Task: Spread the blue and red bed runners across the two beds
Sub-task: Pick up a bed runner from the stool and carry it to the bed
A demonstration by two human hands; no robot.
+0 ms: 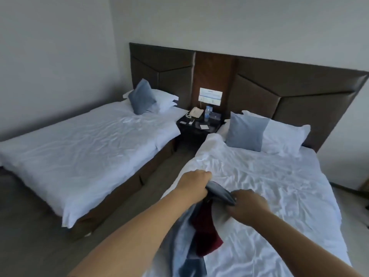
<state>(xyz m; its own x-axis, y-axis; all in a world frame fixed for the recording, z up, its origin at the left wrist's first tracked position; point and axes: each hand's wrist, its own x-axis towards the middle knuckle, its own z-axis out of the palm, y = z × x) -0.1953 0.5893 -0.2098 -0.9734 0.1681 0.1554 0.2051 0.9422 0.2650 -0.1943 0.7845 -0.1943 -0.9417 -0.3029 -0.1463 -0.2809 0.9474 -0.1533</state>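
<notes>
Both of my hands hold one bunched blue and red bed runner (203, 228) over the left edge of the right bed (279, 196). My left hand (194, 183) grips the runner's upper fold, and my right hand (247, 204) pinches the same blue fold a little to the right. The fabric hangs down between my forearms, blue outside and dark red inside. The left bed (83, 148) carries only a wrinkled white sheet; no runner lies on it. A second runner is not in view.
Each bed has white pillows and a blue cushion (246, 131) (141, 96) against the dark headboard (289, 90). A black nightstand (199, 126) with a phone and small items stands between the beds. A carpeted aisle (151, 188) separates them.
</notes>
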